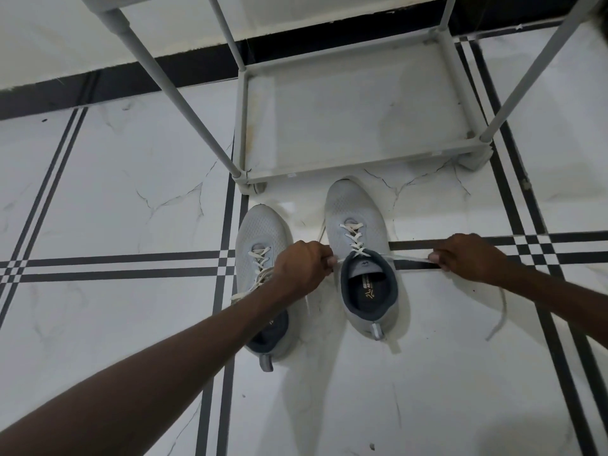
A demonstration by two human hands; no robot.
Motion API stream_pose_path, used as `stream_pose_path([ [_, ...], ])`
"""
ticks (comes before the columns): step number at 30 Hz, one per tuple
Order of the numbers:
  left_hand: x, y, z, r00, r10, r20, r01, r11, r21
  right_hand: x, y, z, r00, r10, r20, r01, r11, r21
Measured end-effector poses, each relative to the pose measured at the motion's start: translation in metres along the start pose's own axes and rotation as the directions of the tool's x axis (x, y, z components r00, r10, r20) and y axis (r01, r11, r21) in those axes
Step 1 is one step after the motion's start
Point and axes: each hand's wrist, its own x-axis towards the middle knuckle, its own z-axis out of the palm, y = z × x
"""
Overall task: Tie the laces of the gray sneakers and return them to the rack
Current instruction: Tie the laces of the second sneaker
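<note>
Two gray sneakers stand side by side on the tiled floor, toes toward the rack. The right sneaker (362,245) has white laces crossed over its tongue. My left hand (302,268) grips one lace end just left of its collar. My right hand (467,255) grips the other lace end (408,257), pulled out taut to the right; its loose tail (498,319) trails on the floor. The left sneaker (260,232) is partly hidden under my left forearm, its laces lying loose. The gray rack (358,167) stands just beyond the toes.
The rack's lowest shelf (355,116) holds nothing visible. Its slanted poles (171,90) rise toward me on the left and right. A dark skirting strip (108,80) runs along the wall behind. Black double lines cross the white floor tiles.
</note>
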Motion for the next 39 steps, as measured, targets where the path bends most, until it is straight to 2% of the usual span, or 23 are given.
stream_pose_path([
  [2,0.001,-0.007,-0.001,1.000,-0.012,0.001,0.012,1.000,0.022,0.004,0.000,-0.006,0.998,0.020,-0.052,-0.021,1.000,-0.010],
  [7,0.003,-0.017,0.007,0.998,-0.064,0.012,0.062,0.991,0.122,0.002,0.007,-0.006,0.990,0.123,-0.072,-0.127,0.991,-0.051],
  [11,0.003,-0.011,0.001,1.000,0.001,0.020,-0.002,0.998,0.058,-0.002,0.003,-0.009,0.981,0.151,-0.121,-0.157,0.987,-0.044],
  [13,0.004,-0.022,-0.005,0.999,0.040,0.019,-0.041,0.997,0.068,-0.002,-0.002,-0.016,0.987,0.108,-0.116,-0.108,0.994,0.006],
  [16,0.014,-0.036,-0.019,0.979,0.076,-0.190,-0.007,0.940,0.341,-0.003,-0.017,-0.028,0.992,0.027,-0.124,-0.012,0.993,0.121],
  [17,0.018,-0.034,-0.026,0.962,0.071,-0.263,0.028,0.934,0.356,-0.005,-0.025,-0.032,0.991,0.011,-0.132,0.010,0.988,0.156],
  [18,0.021,-0.029,-0.032,0.947,0.047,-0.317,0.058,0.949,0.311,-0.006,-0.035,-0.037,0.989,-0.013,-0.145,0.041,0.981,0.189],
  [19,0.024,-0.021,-0.038,0.934,-0.003,-0.356,0.077,0.978,0.194,-0.008,-0.045,-0.043,0.987,-0.035,-0.158,0.069,0.973,0.219],
  [21,0.031,-0.002,-0.043,0.922,-0.127,-0.365,0.079,0.986,-0.145,-0.012,-0.064,-0.056,0.981,-0.073,-0.179,0.117,0.960,0.253],
  [22,0.034,0.009,-0.044,0.928,-0.165,-0.335,0.054,0.947,-0.317,-0.014,-0.073,-0.062,0.976,-0.095,-0.195,0.144,0.955,0.258],
  [24,0.038,0.030,-0.048,0.952,-0.202,-0.229,0.006,0.763,-0.647,-0.015,-0.087,-0.074,0.960,-0.144,-0.240,0.203,0.949,0.242],
  [26,0.040,0.049,-0.053,0.978,-0.185,-0.094,0.019,0.532,-0.847,-0.015,-0.095,-0.084,0.931,-0.195,-0.307,0.263,0.944,0.198],
  [28,0.040,0.063,-0.057,0.988,-0.132,0.077,0.119,0.353,-0.928,-0.014,-0.100,-0.094,0.894,-0.235,-0.381,0.304,0.944,0.131],
  [30,0.037,0.071,-0.058,0.977,-0.053,0.207,0.214,0.255,-0.943,-0.012,-0.102,-0.102,0.856,-0.272,-0.440,0.324,0.945,0.047],
  [31,0.037,0.071,-0.058,0.974,-0.021,0.225,0.222,0.267,-0.938,-0.011,-0.102,-0.106,0.838,-0.291,-0.461,0.329,0.944,0.001],
  [34,0.034,0.068,-0.063,0.968,0.058,0.243,0.200,0.405,-0.892,-0.005,-0.101,-0.112,0.802,-0.327,-0.499,0.328,0.940,-0.089],
  [36,0.030,0.066,-0.069,0.964,0.091,0.249,0.177,0.481,-0.859,0.003,-0.098,-0.112,0.793,-0.325,-0.515,0.326,0.941,-0.092],
  [39,0.026,0.064,-0.072,0.979,0.093,0.179,0.090,0.594,-0.799,0.014,-0.097,-0.106,0.772,-0.300,-0.561,0.317,0.946,-0.069],
])
